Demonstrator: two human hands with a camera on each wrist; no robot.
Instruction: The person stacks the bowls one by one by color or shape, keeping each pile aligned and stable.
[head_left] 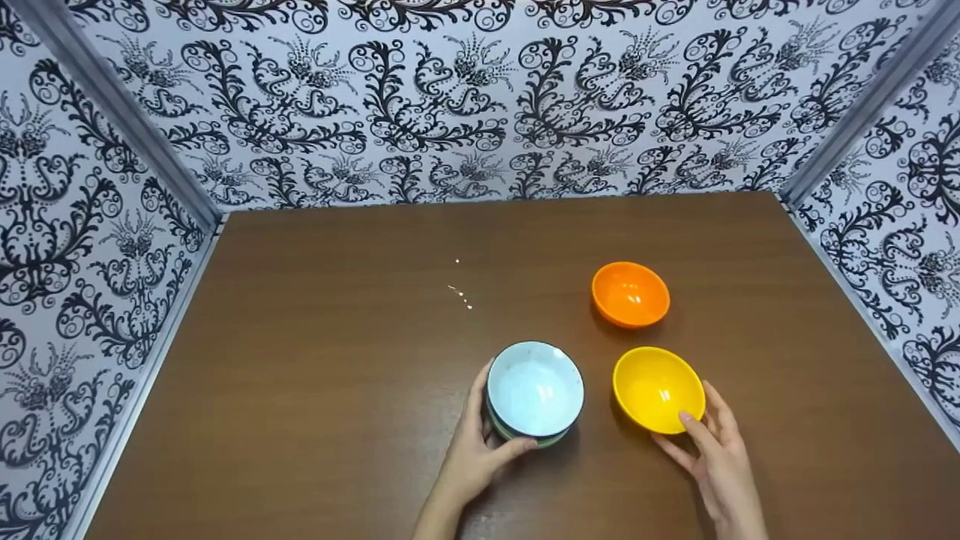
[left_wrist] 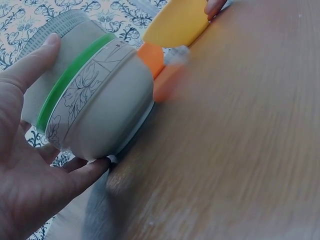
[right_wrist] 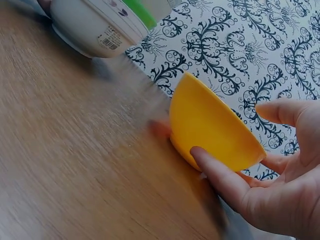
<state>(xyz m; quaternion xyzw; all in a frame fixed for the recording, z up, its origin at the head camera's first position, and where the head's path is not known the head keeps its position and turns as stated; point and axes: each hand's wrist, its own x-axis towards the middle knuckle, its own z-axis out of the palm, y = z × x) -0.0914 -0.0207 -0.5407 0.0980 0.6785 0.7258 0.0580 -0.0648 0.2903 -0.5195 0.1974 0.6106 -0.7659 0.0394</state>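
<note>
Two stacked bowls are in my left hand. The upper bowl is pale blue inside with a dark rim. Below it, a white bowl has a green rim and a leaf pattern. My left thumb lies against the upper bowl's outside, with fingers around the far side and near the base. My right hand holds a yellow bowl at its near right side, thumb over the rim and fingers against the outside and underneath. Whether either hand's bowls touch the table cannot be told.
An orange bowl sits on the brown wooden table, behind the yellow one. Small white specks mark the tabletop left of it. Patterned walls enclose the table at the back and both sides.
</note>
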